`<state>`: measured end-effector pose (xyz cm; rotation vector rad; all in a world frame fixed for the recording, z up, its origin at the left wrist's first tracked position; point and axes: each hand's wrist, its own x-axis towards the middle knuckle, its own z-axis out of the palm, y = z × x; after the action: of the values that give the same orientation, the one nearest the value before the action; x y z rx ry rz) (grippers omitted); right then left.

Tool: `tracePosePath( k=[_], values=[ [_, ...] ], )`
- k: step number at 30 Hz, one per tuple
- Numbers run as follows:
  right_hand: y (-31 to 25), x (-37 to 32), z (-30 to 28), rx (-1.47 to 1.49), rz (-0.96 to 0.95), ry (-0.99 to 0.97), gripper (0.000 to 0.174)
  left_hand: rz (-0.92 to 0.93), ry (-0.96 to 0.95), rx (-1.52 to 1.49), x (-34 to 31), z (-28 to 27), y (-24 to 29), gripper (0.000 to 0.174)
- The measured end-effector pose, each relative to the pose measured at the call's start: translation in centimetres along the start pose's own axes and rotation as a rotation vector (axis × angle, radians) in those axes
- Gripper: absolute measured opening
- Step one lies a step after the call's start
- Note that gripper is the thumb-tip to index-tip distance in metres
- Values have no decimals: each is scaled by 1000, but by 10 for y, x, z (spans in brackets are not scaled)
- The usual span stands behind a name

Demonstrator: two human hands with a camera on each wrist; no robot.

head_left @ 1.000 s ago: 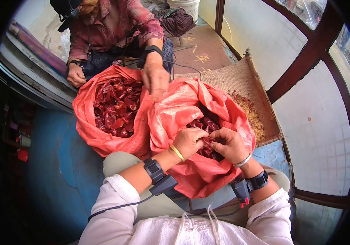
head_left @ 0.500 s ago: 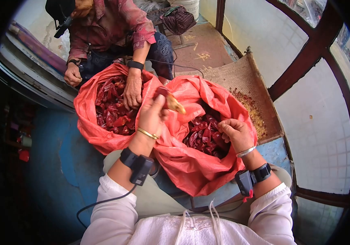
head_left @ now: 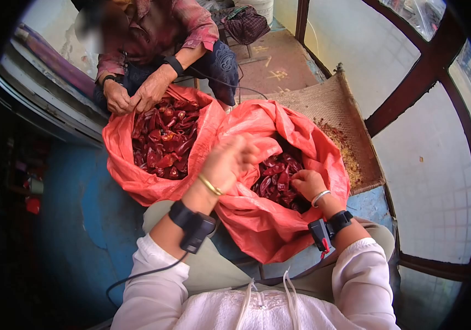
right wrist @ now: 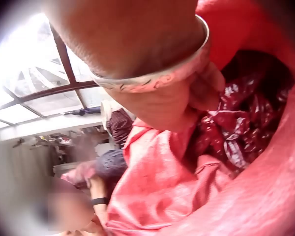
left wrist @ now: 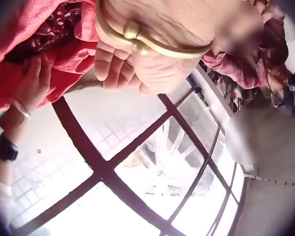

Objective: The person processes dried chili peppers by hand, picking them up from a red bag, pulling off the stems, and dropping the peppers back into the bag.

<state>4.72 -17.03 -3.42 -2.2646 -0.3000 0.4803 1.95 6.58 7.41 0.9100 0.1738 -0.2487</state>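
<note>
In the head view, my left hand (head_left: 227,162), blurred, is above the folds between two red sacks, its fingers loosely spread and no object visible in it. The left wrist view shows that palm (left wrist: 162,54) with relaxed fingers. My right hand (head_left: 309,186) is at the right side of the right sack (head_left: 268,239), fingers curled in against a dark red dried pepper (head_left: 284,179). In the right wrist view, the fingers (right wrist: 206,91) pinch at the glossy peppers (right wrist: 236,123); the thumb tip is hidden.
The left sack (head_left: 136,184) holds more red peppers (head_left: 164,143). Across from me a person in a patterned shirt has both hands (head_left: 136,99) at its rim. A woven tray (head_left: 323,102) with yellow bits lies beside a framed window (head_left: 422,170).
The pale-tipped pepper is gone from my left hand, whose fingers have loosened. My right hand has moved slightly down. The other person's hand has left the left sack's peppers and joined their other hand.
</note>
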Motion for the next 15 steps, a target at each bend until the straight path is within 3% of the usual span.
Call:
tracePosePath(
  k=[1,2,3,5,7,9,11,12,15],
  values=[
    [9,2,9,-2,2,-1,16,-133,-91,182,4,11,-15,24],
    [18,2,17,-233,-9,-6,22,-175,-136,435,9,17,-36,23],
    [26,3,25,-465,-18,-9,29,-145,-229,741,11,24,-55,23],
    [37,3,34,-550,80,-71,50,243,-534,1545,15,27,-80,27],
    [41,5,40,-536,110,-37,61,113,-590,1923,7,25,-97,27],
    [40,8,41,-522,117,-2,60,-221,-709,2014,6,22,-104,28],
    [47,13,45,-571,136,-42,50,-362,-779,2035,5,26,-104,30],
    [53,16,48,-607,110,-37,36,-357,-787,2042,5,27,-102,30],
    [63,21,54,-705,99,-29,25,-404,-854,1994,4,26,-97,34]
  ],
)
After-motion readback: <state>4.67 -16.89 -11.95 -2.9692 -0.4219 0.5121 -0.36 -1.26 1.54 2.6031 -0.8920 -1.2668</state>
